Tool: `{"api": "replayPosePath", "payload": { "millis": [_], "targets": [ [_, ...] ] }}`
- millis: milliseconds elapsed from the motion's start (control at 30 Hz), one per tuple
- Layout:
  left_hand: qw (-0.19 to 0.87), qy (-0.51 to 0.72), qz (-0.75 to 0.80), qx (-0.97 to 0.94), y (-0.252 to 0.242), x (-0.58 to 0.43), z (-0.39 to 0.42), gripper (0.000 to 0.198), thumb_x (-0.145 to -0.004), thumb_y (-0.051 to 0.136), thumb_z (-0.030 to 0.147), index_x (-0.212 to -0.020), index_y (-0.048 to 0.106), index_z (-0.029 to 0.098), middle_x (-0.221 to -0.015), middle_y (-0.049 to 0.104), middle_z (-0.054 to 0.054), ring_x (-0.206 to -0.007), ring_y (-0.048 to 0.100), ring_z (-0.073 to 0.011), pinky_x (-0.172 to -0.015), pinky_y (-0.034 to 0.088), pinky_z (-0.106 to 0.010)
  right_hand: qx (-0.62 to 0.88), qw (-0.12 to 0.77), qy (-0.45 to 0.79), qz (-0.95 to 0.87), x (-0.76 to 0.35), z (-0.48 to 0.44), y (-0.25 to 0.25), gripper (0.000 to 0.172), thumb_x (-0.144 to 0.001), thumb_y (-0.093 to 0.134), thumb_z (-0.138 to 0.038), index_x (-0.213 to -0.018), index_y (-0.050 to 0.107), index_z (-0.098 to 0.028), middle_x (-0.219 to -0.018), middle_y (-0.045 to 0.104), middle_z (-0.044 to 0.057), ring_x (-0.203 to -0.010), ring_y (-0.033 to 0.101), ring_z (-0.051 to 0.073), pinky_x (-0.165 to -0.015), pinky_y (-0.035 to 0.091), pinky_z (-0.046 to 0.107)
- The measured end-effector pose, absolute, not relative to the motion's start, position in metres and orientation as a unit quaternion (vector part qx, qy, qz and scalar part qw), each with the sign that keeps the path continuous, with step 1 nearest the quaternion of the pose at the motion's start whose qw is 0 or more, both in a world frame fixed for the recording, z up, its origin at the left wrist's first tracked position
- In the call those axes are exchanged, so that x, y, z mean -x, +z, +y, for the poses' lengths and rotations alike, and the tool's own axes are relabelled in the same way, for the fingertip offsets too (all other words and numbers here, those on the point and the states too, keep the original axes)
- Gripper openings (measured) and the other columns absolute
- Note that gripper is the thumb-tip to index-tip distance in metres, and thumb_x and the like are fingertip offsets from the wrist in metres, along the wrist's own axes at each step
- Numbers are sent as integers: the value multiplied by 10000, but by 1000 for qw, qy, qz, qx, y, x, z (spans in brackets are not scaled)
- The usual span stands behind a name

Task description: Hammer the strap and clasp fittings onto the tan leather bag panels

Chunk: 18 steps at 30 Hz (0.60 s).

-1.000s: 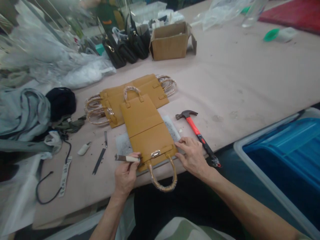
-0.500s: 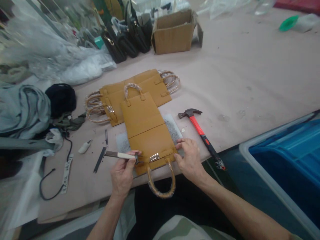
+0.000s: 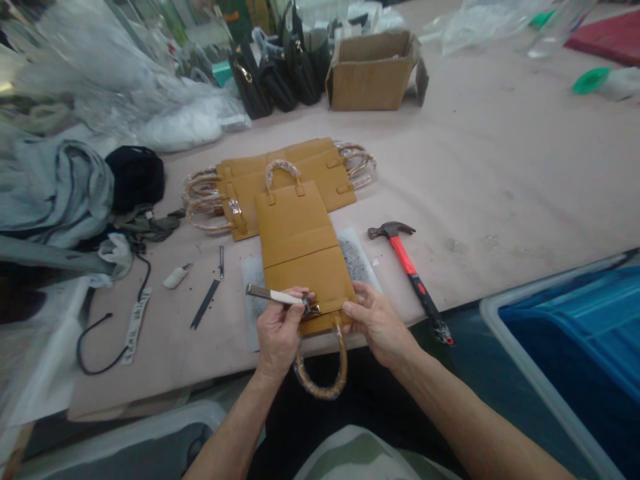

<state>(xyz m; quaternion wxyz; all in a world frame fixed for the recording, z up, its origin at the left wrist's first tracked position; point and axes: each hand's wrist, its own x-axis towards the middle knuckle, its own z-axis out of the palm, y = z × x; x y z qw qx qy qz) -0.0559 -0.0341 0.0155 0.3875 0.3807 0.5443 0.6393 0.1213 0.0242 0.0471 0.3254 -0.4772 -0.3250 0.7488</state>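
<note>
A flat tan leather bag [image 3: 300,247] lies on a grey pad [image 3: 356,257] at the table's near edge, its wrapped handle [image 3: 320,373] hanging over the edge. My left hand [image 3: 279,333] is closed around a white-handled metal tool [image 3: 273,295], its working end at the metal clasp [image 3: 311,310] on the bag's strap. My right hand [image 3: 376,323] pinches the bag's strap and right edge, fingers curled.
More tan bags [image 3: 285,170] are stacked behind. A red-handled hammer [image 3: 410,270] lies to the right. Small tools [image 3: 207,300] and a black cord [image 3: 107,347] lie left. A cardboard box [image 3: 373,73], black bags [image 3: 280,73], clothes [image 3: 55,193] and a blue bin [image 3: 575,333] surround.
My left hand has moved right along the strap, bringing the tool's end onto the clasp. My right hand has shifted from lying on the bag's corner to pinching its edge.
</note>
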Motion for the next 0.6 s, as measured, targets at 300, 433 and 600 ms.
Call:
{"api": "replayPosePath", "payload": {
  "millis": [300, 433, 600],
  "targets": [
    [373, 607, 527, -463, 46, 60, -25, 132, -943, 684, 297, -985, 720, 177, -1066, 755, -85, -992, 738, -199, -881, 607, -296, 444, 292, 779, -333, -111, 28, 40, 402, -563, 865, -295, -904, 725, -135, -812, 733, 42, -625, 621, 126, -493, 455, 207],
    [393, 578, 520, -491, 55, 66, -16, 131, -936, 684, 295, -985, 729, 182, -1057, 766, -85, -997, 732, -199, -841, 605, -276, 424, 294, 787, -339, -104, 28, 35, 377, -573, 852, -259, -917, 741, -149, -786, 716, 18, -605, 597, 117, -489, 451, 210],
    [398, 603, 509, -468, 48, 73, -15, 146, -937, 689, 316, -980, 732, 182, -1049, 772, -79, -1008, 733, -194, -896, 592, -287, 371, 284, 816, -340, -95, 34, 30, 386, -581, 873, -262, -925, 746, -142, -760, 696, 14, -572, 558, 106, -488, 449, 221]
  ]
}}
